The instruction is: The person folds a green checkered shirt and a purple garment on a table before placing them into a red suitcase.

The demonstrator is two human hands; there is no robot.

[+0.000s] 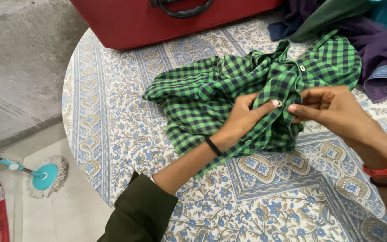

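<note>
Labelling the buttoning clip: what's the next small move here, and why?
Probably push the button through its hole. The left hand pinches the shirt edge at that button, and the right hand pinches the facing edge close beside it; the plackets look not yet joined there.

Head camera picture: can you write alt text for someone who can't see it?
Two hands, left hand and right hand, pinch the button edge of a green checked shirt on a floral-clothed round table. A red suitcase sits behind.
</note>
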